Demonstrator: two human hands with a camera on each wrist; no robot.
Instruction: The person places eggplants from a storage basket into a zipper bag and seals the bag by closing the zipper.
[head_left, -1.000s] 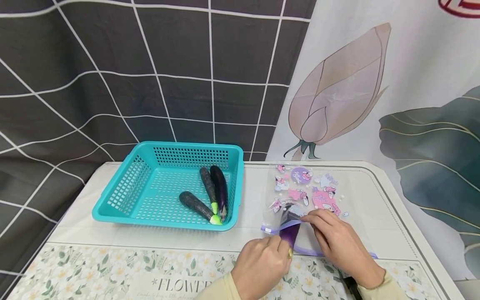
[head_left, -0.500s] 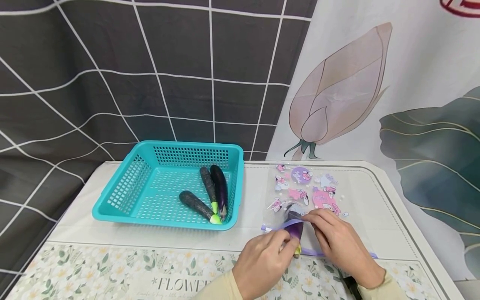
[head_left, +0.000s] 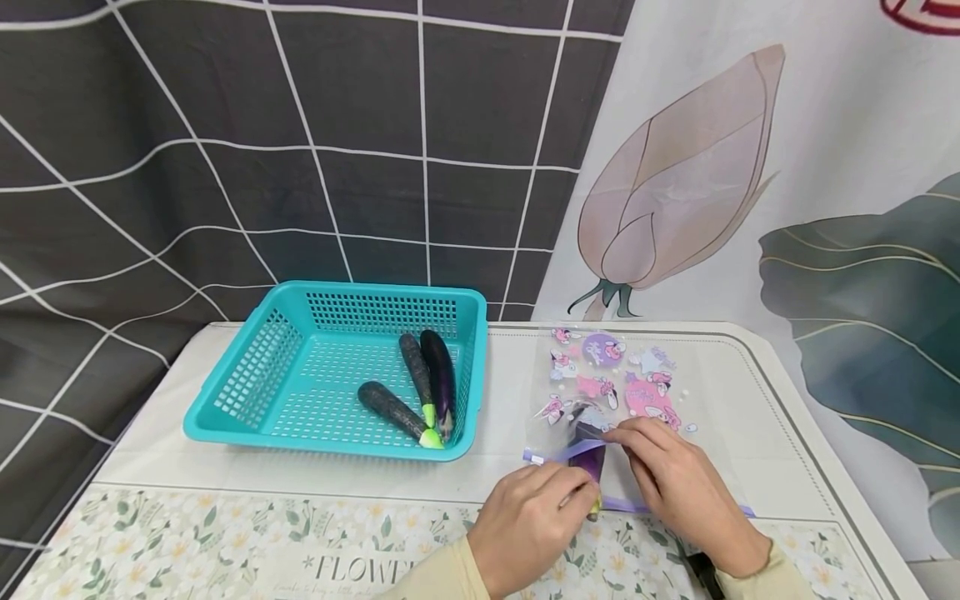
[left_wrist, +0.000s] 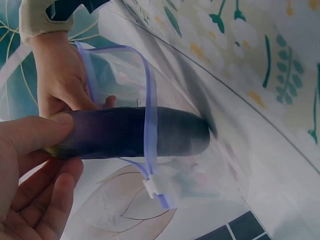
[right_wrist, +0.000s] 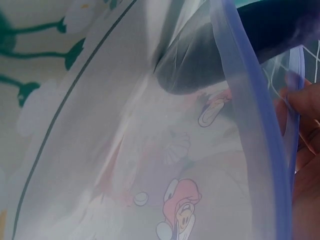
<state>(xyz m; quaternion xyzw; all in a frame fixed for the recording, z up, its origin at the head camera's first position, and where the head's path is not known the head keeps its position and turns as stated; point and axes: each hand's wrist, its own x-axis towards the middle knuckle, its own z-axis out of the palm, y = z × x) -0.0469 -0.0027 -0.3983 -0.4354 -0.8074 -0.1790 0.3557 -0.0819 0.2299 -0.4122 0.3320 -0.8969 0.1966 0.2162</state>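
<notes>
My left hand (head_left: pixel 528 521) pinches a dark purple eggplant (left_wrist: pixel 110 132) near its yellowish-green stem end, thumb on one side and fingers on the other. The eggplant's rounded end lies inside a clear plastic slider bag (head_left: pixel 622 383) with pink and purple cartoon prints; its stem part sticks out of the mouth. A purple strip edges the opening, with a white slider (left_wrist: pixel 155 185) at one corner. My right hand (head_left: pixel 678 479) holds the bag's upper lip with its fingertips, keeping the mouth apart; the right wrist view shows fingers (right_wrist: pixel 306 102) on the purple strip.
To the left stands a turquoise plastic basket (head_left: pixel 337 450) holding 3 more eggplants (head_left: pixel 393 412). A white cloth with a floral band (head_left: pixel 225 533) covers the table. A dark checked curtain (head_left: pixel 360 100) and a flower-print curtain (head_left: pixel 825 125) hang behind.
My left hand has moved its grip back along the eggplant and now pinches it nearer the stem. The eggplant's stem end has shifted slightly right. The right hand stays in place.
</notes>
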